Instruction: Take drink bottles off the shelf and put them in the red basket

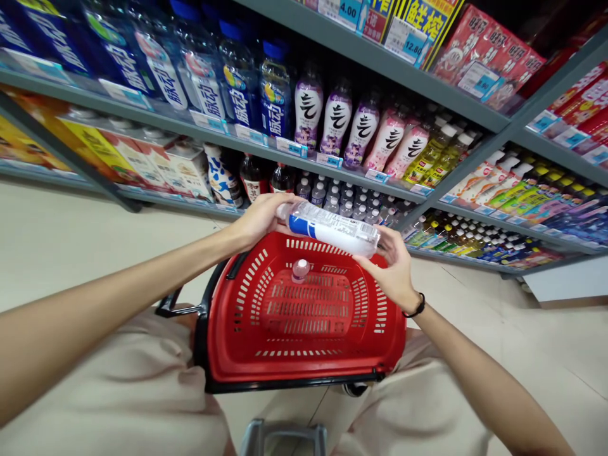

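Note:
A clear plastic bottle [332, 229] with a blue and white label lies sideways in both my hands, just above the far rim of a red shopping basket [237, 342]. My left hand [259, 218] grips its cap end. My right hand [394, 269], with a black band at the wrist, holds the bottom end from below. Inside the basket stands one small bottle with a pink cap [300, 269]. The basket rests on my lap.
Grey store shelves [380, 60] full of drinks run across in front: blue bottles at top left, purple and pink bottles in the middle, cartons at left, small bottles low down. Red packs fill the top right. A pale tiled floor lies below.

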A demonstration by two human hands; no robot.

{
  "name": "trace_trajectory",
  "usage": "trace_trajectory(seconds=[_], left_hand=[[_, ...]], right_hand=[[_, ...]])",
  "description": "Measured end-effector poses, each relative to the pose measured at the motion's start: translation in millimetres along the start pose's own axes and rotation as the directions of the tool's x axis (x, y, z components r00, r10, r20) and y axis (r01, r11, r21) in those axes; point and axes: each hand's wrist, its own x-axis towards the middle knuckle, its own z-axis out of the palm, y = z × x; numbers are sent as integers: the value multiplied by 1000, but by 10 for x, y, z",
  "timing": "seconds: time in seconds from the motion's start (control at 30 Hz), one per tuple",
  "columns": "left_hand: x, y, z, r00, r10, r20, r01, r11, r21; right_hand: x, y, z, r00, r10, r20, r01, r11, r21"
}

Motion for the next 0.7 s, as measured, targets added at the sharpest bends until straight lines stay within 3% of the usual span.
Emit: trace_trajectory(seconds=[0.1,0.2,0.4,0.5,0.6,0.7], left_hand=[[-74,109,2,992,114,52,-114,993,-14],[-158,202,24,980,183,75,-181,983,-34],[-225,241,55,965,251,76,-255,966,47],[-202,204,38,965,245,90,-252,965,68],[-166,156,12,964,246,102,-251,968,32],[-129,106,-15,955,270,124,-268,963,-34]], right_hand=[[72,-19,22,988,156,10,-156,972,178],[118,-15,37,969,237,61,-245,925,290],[65,52,50,968,252,10,-245,931,270],[13,69,56,987,136,-83,-120,978,169],[4,102,23,989,-90,-114,94,995,28],[60,147,-83,919,-393,-21,386,910,-149]])
